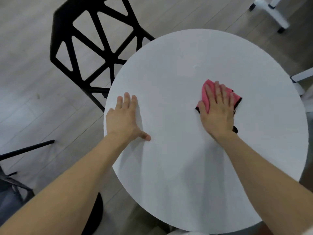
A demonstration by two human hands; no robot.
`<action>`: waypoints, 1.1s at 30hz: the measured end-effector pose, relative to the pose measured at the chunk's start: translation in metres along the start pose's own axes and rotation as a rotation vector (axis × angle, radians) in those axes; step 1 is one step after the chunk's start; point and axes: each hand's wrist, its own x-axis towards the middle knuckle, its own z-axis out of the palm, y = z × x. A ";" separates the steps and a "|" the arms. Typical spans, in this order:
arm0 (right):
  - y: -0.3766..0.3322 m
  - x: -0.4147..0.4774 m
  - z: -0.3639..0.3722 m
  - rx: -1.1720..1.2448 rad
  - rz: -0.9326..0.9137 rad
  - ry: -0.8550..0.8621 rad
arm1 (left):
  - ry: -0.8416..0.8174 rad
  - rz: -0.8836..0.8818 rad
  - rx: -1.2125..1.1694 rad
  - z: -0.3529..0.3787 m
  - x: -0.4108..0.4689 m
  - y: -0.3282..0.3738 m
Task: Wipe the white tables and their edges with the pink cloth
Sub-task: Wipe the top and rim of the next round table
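A round white table point(177, 65) fills the middle of the view. My right hand point(218, 109) lies flat with straight fingers on the pink cloth point(207, 94), pressing it onto the tabletop right of centre. The cloth has a dark trim and sticks out beyond my fingers and at my wrist; most of it is hidden under the palm. My left hand point(125, 118) rests flat on the table near its left edge, fingers spread, holding nothing.
A black openwork chair point(94, 48) stands tucked against the table's far left side. Another dark chair frame point(15, 177) is at the lower left. White furniture legs point(271, 12) stand at the top right, and a white piece point(303, 75) at the right edge. The floor is grey wood.
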 end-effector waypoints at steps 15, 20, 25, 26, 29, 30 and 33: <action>0.060 0.015 -0.010 0.028 -0.392 -0.085 | 0.339 0.054 -0.153 -0.025 0.043 -0.033; -0.034 0.090 0.003 0.037 0.343 0.056 | 0.385 0.116 -0.176 -0.034 0.066 -0.016; -0.171 0.133 0.012 0.051 -0.479 -0.032 | 0.164 0.031 -0.101 -0.047 0.081 -0.016; -0.161 0.138 0.013 0.054 -0.577 -0.028 | 0.112 0.007 -0.079 -0.052 0.089 -0.014; -0.077 0.148 0.014 0.097 -0.552 0.013 | -0.041 -0.036 -0.061 -0.067 0.116 -0.002; -0.039 0.149 0.010 0.099 -0.428 0.026 | -0.075 -0.027 -0.048 -0.071 0.122 0.002; 0.064 0.145 -0.004 0.042 -0.074 0.044 | -0.108 -0.006 0.043 -0.076 0.129 0.008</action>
